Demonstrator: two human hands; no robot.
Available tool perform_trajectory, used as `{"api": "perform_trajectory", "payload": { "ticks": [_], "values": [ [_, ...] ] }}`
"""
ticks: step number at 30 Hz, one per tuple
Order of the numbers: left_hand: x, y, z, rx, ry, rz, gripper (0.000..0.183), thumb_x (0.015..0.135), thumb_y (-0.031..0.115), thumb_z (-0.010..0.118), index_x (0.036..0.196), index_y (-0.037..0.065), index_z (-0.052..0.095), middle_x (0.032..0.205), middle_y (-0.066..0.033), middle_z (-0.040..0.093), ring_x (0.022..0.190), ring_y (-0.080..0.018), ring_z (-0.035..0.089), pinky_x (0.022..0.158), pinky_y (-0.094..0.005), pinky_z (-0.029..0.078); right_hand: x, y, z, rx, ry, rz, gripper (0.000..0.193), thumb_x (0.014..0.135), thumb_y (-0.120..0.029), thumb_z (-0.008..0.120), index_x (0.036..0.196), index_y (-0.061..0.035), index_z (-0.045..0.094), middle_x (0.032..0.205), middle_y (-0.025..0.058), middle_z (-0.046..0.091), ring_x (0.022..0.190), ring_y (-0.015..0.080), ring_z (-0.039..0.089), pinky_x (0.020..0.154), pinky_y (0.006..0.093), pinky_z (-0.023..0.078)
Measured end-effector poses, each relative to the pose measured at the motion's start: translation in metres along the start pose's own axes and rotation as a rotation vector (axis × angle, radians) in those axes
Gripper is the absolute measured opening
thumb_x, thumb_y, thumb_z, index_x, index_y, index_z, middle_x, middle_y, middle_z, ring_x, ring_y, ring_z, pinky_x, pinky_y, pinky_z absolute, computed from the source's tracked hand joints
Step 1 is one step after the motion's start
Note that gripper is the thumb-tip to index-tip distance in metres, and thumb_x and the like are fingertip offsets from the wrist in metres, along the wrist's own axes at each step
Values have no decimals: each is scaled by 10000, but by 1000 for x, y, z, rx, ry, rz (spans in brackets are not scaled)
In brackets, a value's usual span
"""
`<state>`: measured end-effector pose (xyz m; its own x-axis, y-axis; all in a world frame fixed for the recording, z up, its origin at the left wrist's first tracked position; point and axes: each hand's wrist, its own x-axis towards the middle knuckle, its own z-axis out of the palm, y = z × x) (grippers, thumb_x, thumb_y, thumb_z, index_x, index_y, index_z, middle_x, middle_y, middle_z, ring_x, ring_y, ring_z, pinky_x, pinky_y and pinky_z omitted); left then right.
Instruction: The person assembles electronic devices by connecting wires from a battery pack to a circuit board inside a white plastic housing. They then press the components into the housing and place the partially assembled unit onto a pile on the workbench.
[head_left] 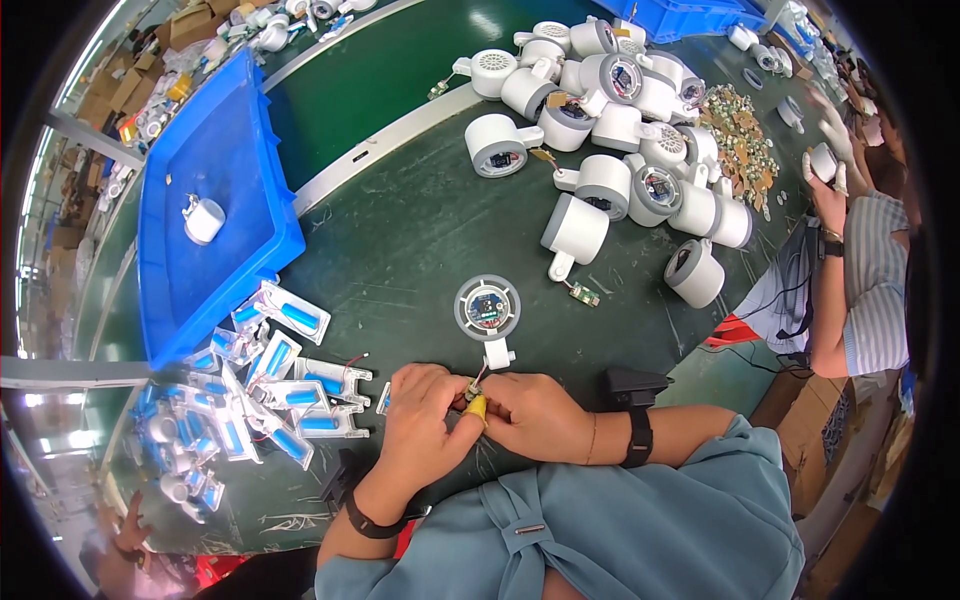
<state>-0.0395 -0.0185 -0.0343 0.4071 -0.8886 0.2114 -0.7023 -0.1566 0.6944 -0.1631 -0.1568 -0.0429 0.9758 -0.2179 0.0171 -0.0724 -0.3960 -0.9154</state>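
Left hand (425, 410) and right hand (535, 412) brought together at the near edge of the dark green surface (400, 240), knuckles nearly touching. Fingers of both hands pressed together, pinching a small part (474, 396) with a yellow tip and thin wires; exact shape of the part too small to tell. Dark band on each wrist.

Just beyond the hands, a round white housing (487, 308) lying open side up, circuit board visible inside, short white stem pointing toward the hands. Thin wires running from the stem down to the pinched part.

To the left of the left hand, a heap of clear packs holding blue cylindrical cells (290, 385), spread across the surface and overlapping one another. Farther left, a blue bin (215, 150) with one small white piece inside, resting near the far wall.

At the far side of the surface, a pile of white cylindrical housings (610, 130), some upright, some tipped, several showing boards inside. Beside that pile, on the right, a mound of small brown and green boards (740, 135). One loose small board (585, 295) lying between the pile and the open housing.

At the right edge, another person (860, 280) in a striped shirt, hands raised around a small white piece.
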Motion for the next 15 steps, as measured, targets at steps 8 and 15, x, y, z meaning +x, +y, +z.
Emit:
{"api": "perform_trajectory", "payload": {
  "ticks": [8,15],
  "values": [
    [-8,-6,-8,-41,-19,-39,282,721,90,685,993,41,635,801,-78,598,786,-296,589,838,-418,429,3,-3,1,37,-63,-24,152,826,-95,659,933,-14,587,791,149,632,709,356,633,632,439,518],
    [-27,5,-55,-512,2,-196,287,774,-48,671,1057,2,656,915,-79,645,797,-196,613,717,-306,483,-9,-6,-4,371,-277,79,267,856,-27,717,1089,-37,588,785,28,651,645,59,629,576,228,506]
  ]
}}
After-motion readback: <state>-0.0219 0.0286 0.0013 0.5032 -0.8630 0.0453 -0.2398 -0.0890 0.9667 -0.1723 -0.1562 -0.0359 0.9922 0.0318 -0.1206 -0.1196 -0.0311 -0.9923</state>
